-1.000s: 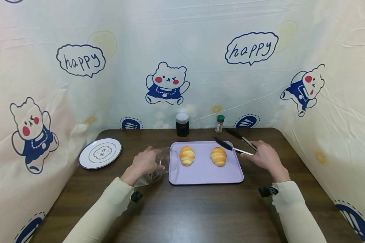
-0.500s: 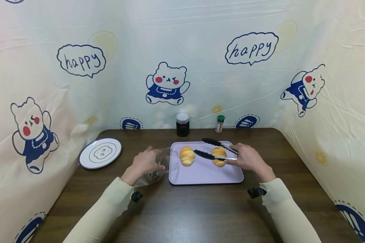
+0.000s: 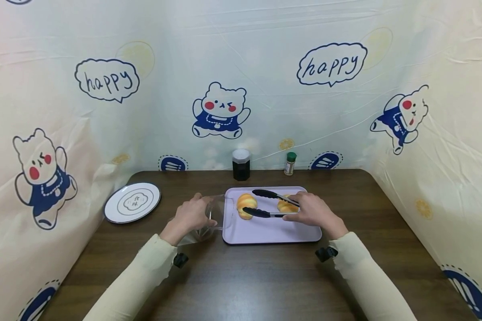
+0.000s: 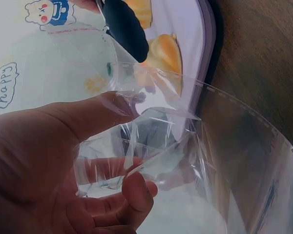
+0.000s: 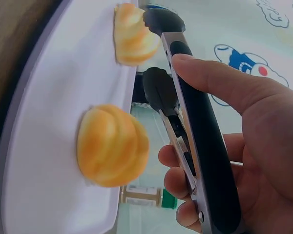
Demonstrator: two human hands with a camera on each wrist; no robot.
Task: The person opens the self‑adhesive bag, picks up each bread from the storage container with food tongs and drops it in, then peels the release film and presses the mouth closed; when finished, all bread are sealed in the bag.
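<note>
My left hand holds a clear plastic bag, thumb and fingers spread at its mouth in the left wrist view. The bag's mouth faces the left edge of the lilac tray. My right hand grips black-and-metal tongs, thumb on one arm and fingers round the other. The tongs' black tips stand apart. In the head view they overlap the left bread roll, one tip above its top right and one across its lower part. A second bread roll lies on the tray's right half, partly hidden behind the tongs.
A white plate with a dark rim lies at the table's left. Behind the tray stand a dark jar with a white lid and a small green-capped shaker. Printed cloth walls in the table's back and sides.
My right hand has carried the tongs leftward from the tray's right edge, past the right bread roll, to the left one. My left hand and the bag have stayed in place.
</note>
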